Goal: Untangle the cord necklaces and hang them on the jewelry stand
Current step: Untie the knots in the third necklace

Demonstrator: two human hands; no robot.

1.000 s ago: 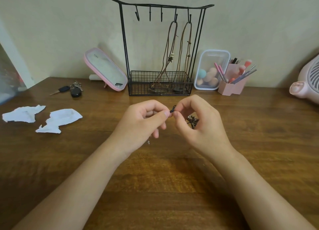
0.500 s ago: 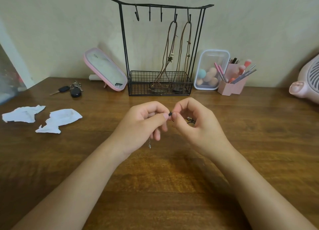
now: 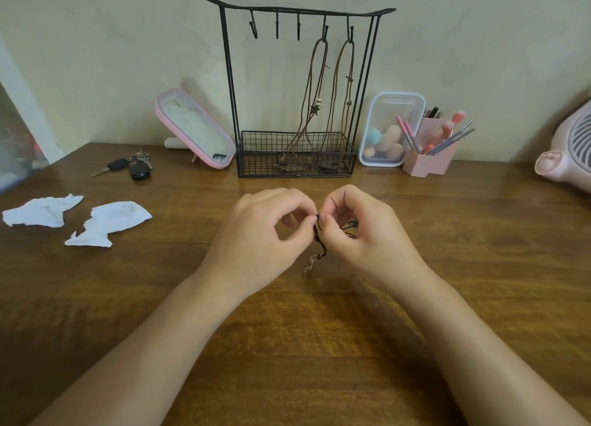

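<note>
A tangled black cord necklace (image 3: 319, 242) hangs between my hands above the wooden table (image 3: 287, 345), a small pendant dangling at its lower end. My left hand (image 3: 265, 237) pinches the cord with thumb and forefinger. My right hand (image 3: 361, 234) pinches it right beside, with more cord bunched behind its fingers. The black wire jewelry stand (image 3: 230, 83) stands at the back against the wall. Two brown cord necklaces (image 3: 332, 99) hang from its two right hooks into the basket; three left hooks are bare.
A pink mirror (image 3: 195, 128) leans left of the stand, with keys (image 3: 131, 168) further left. Two crumpled white tissues (image 3: 108, 222) lie at left. A clear box of sponges (image 3: 390, 131), a pink brush holder (image 3: 428, 160) and a pink fan (image 3: 566, 157) sit at right.
Both hands have dropped slightly toward me. A length of black cord with its pendant has slipped down and now hangs visibly below my pinching fingertips.
</note>
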